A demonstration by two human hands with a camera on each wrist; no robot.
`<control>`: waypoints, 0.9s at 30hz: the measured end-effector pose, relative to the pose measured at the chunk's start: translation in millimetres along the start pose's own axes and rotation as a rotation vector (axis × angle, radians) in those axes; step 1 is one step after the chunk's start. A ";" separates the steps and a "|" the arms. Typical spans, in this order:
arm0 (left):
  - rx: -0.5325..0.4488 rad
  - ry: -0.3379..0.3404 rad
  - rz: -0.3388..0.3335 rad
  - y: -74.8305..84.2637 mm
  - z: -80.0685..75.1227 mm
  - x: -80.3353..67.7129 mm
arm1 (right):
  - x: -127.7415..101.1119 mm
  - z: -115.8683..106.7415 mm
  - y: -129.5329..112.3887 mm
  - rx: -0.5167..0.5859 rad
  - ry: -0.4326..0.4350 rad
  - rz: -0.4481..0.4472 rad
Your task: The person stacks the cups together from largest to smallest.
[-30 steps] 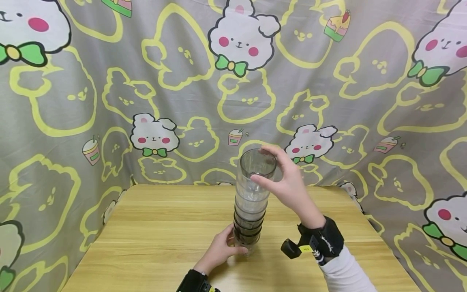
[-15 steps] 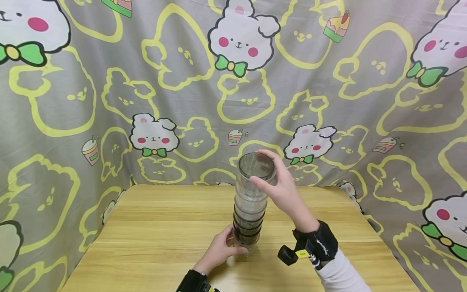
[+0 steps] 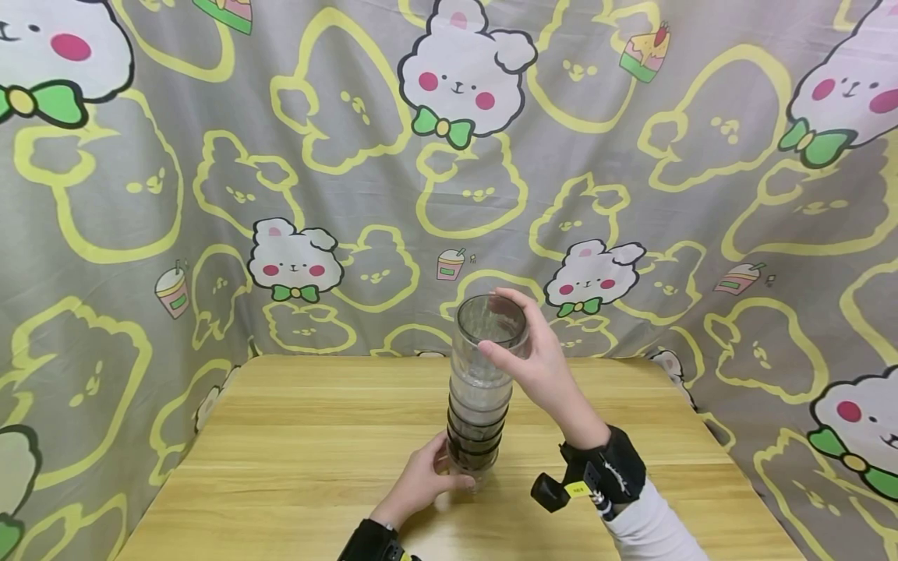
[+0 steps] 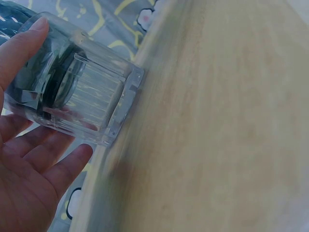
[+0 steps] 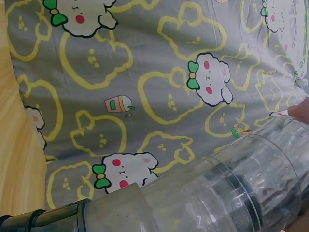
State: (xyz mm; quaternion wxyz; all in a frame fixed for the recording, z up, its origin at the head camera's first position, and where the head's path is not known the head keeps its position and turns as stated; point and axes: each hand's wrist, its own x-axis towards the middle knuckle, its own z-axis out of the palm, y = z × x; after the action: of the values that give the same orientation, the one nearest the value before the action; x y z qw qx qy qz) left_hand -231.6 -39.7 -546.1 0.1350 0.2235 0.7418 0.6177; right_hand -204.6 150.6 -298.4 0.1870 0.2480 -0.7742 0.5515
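the cup stack (image 3: 480, 397) stands upright mid-desk (image 3: 295, 467). left hand (image 3: 421, 483) has its grip curled round the bottom cup, right hand (image 3: 536, 362) wrapped round the top cup (image 3: 491, 327). an off-axis push there could tip the tall stack.

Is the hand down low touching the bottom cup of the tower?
Touching. In the left wrist view the left hand cups the bottom clear cup, thumb on one side and fingers against the other; the head view agrees.
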 end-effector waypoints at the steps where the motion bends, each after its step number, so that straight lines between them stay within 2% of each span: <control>1: 0.001 0.000 -0.001 0.1 0.0 0.0 | 0.0 -0.2 0.1 -0.001 -0.001 0.000; 20: 0.013 -0.004 0.010 1.4 0.8 1.1 | 0.6 -1.9 0.9 0.005 0.003 -0.008; 27: 0.051 0.005 0.009 1.8 0.2 0.2 | -0.2 -3.5 0.2 0.017 0.013 -0.016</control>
State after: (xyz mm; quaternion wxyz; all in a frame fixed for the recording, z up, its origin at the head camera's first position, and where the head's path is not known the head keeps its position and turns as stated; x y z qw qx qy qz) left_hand -231.4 -39.2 -544.4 0.1248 0.2285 0.7567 0.5997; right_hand -204.5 154.0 -297.5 0.1943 0.2521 -0.7664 0.5580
